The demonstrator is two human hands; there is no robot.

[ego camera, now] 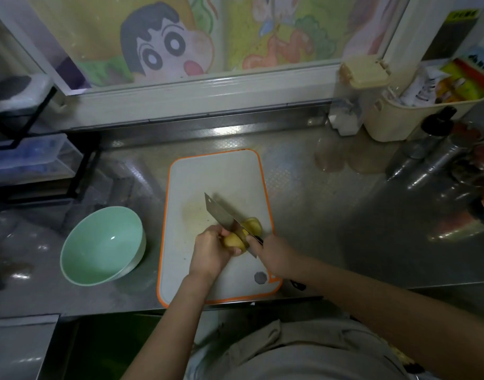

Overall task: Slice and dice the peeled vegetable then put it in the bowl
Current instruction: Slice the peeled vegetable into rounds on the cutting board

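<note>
So, potato mid-cut on the board

Left hand [210, 250] is curled over the near-left end of the peeled potato [233, 240]. Its fingers are bent and the thumb sits on the near side, pinning the potato to the cutting board [207, 174]. Right hand [273, 256] is wrapped round the dark handle of a cleaver [220, 212], properly gripping it, with a fingertip up by the heel of the blade. The blade is down in the potato, tip pointing far-left and heel toward near-right.

Potato's long axis runs from near-left to far-right, so it crosses the blade more or less square-on. One yellow chunk sits under the left hand and the other pokes out on the far-right side of the blade. All of this is in the near-right part of the board, close to its right edge.

Board is white with an orange rim, long side running away from the person, and it sits near the front edge of a steel counter [331, 215]. A pale green bowl [68, 239] stands upright on the counter just left of the board, not touching it. Far-right corner of the counter has a cream basket [394, 124] stuffed with packets.
</note>
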